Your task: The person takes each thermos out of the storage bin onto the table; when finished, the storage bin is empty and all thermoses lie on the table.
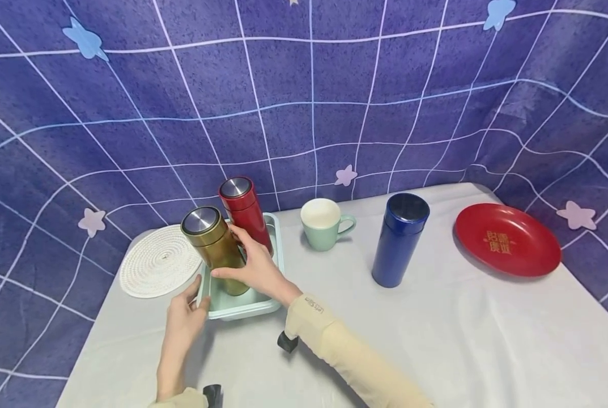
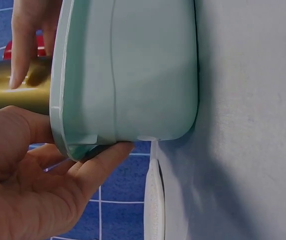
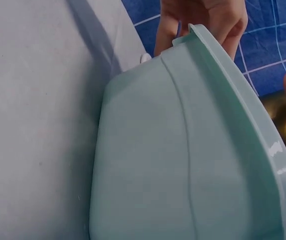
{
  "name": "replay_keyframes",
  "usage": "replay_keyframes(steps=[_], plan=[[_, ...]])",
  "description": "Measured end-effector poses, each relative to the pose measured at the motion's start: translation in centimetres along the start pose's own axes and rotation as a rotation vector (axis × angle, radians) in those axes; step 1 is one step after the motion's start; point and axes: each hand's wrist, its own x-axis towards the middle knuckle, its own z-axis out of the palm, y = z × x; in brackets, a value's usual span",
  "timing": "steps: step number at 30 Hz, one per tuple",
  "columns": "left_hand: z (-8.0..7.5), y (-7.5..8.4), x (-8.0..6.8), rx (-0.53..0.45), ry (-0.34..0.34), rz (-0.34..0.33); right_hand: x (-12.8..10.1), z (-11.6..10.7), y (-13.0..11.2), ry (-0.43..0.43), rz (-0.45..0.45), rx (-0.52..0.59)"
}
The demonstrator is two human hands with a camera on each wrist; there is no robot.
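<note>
A gold thermos (image 1: 217, 249) with a silver-topped lid stands in a pale green plastic bin (image 1: 280, 249), leaning slightly. My right hand (image 1: 259, 271) grips its side, thumb toward the front. The bin's left front rim is pinched by my left hand (image 1: 187, 311); in the left wrist view that hand (image 2: 43, 175) has its thumb over the rim and its fingers against the outer wall. Behind the gold thermos, a red thermos (image 1: 247, 212) also stands in the bin. The bin's floor is partly hidden by the thermoses and my right hand.
A white woven round mat (image 1: 153, 263) lies left of the bin. To the right stand a light green mug (image 1: 320, 233) and a blue thermos (image 1: 398, 243). A red oval plate (image 1: 525, 243) lies at the far right. Purple patterned cloth (image 1: 293, 130) hangs behind the table.
</note>
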Motion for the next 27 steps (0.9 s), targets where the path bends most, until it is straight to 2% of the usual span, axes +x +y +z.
replay_keyframes(steps=[7, 11, 15, 23, 27], plan=[[0.0, 0.5, 0.0, 0.007, -0.017, -0.009, 0.2, 0.1, -0.4, 0.061, -0.012, -0.004], [0.1, 0.4, -0.3, 0.012, -0.016, -0.026, 0.0, 0.2, -0.3, 0.061, -0.024, -0.014], [0.1, 0.5, -0.3, 0.023, -0.012, -0.036, -0.4, 0.1, -0.4, 0.062, -0.026, 0.025], [0.4, 0.3, -0.5, 0.033, -0.006, -0.040, -1.4, -1.2, -2.0, 0.102, 0.045, 0.259], [0.2, 0.3, -0.5, 0.040, 0.008, -0.023, -1.9, -2.6, -3.2, 0.118, 0.043, 0.324]])
